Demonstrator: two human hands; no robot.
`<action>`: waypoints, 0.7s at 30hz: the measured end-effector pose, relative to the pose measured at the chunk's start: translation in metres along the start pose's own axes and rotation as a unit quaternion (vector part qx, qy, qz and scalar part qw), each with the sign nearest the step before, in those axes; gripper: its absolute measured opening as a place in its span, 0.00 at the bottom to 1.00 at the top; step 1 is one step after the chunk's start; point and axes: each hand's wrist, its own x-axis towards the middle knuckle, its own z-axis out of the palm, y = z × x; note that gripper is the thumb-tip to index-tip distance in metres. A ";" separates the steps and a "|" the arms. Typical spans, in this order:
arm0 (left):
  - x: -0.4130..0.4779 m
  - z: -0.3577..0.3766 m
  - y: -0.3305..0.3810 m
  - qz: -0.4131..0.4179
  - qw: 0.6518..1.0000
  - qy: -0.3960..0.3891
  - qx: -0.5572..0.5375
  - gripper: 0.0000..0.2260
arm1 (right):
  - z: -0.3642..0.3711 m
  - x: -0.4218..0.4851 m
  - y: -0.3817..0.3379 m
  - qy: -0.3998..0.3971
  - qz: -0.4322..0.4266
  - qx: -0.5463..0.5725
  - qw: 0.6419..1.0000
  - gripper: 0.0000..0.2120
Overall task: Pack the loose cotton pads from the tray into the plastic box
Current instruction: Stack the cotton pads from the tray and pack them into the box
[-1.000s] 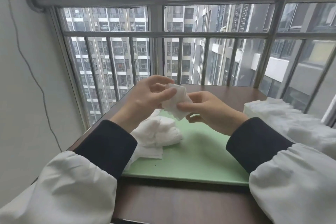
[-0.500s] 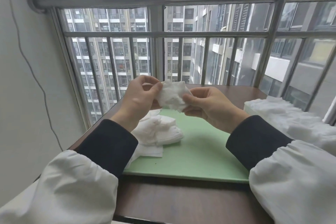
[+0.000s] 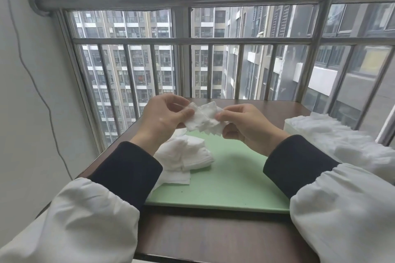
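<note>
Carrying everything, the brown bench (image 3: 213, 239) is standing against the barred window (image 3: 213, 60); the green tray (image 3: 235, 179) is lying on it; the plastic box (image 3: 288, 127), heaped with white pads, is sitting just right of the tray; a pile of loose cotton pads (image 3: 188, 153) is resting on the tray's left part; above the tray, the left grip (image 3: 162, 117) and right grip (image 3: 245, 126) are pinching opposite ends of one small bunch of pads (image 3: 203, 118).

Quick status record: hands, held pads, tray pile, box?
held cotton pads: small fanned bunch above the green tray
left hand: pinches the bunch's left side
right hand: pinches its right side
loose pile: on the tray's left part
green tray: on brown table
plastic box: right of tray, heaped with pads
</note>
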 end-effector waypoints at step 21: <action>0.000 0.002 -0.001 0.051 0.996 -0.031 0.070 0.05 | -0.001 -0.001 0.002 -0.082 -0.027 0.001 0.996 0.15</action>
